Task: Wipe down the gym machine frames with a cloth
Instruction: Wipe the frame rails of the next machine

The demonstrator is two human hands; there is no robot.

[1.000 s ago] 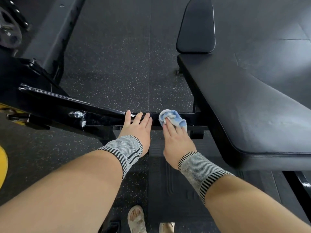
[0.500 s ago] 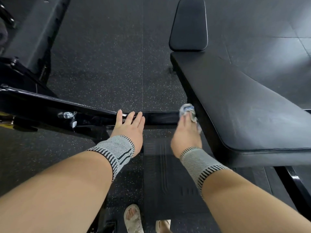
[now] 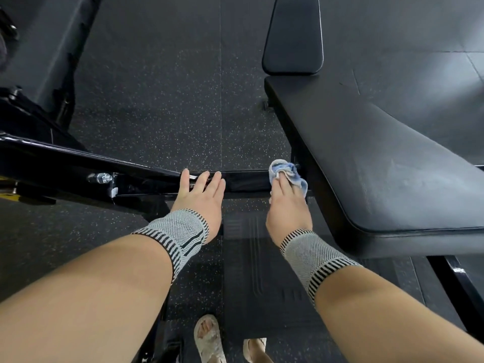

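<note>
While my right hand point(image 3: 288, 205) presses the cloth point(image 3: 288, 172) onto the black frame bar point(image 3: 246, 180), its fingers curl over the bunched fabric and pin it against the metal right where the bar runs in under the bench pad point(image 3: 379, 166). My left hand point(image 3: 201, 197) lies flat on the same bar a little further along, fingers straight and slightly spread, holding nothing, just bracing me.

The cloth is a small blue-and-white rag, soft and limp, and I judge it weighs next to nothing. It crumples to whatever shape my fingers give it, so it is best taken as a wad under the fingertips with the palm behind it, not pinched by a corner, which would let it trail. The bar is rigid painted steel, glossy and probably slick, so the rag should slide easily along it; it will not give under my weight. The corner beside the pad is tight, and I expect I need fingertips there rather than the whole hand.

Counted: one cloth, two hands, two grey knitted wrist supports, one on each wrist. One horizontal bar under my hands, one bolt point(image 3: 100, 177) at its joint to the left, two black pads, the long bench pad and a smaller upright pad point(image 3: 293, 35) beyond it. Two sandalled feet show on the speckled rubber floor point(image 3: 162, 100).
</note>
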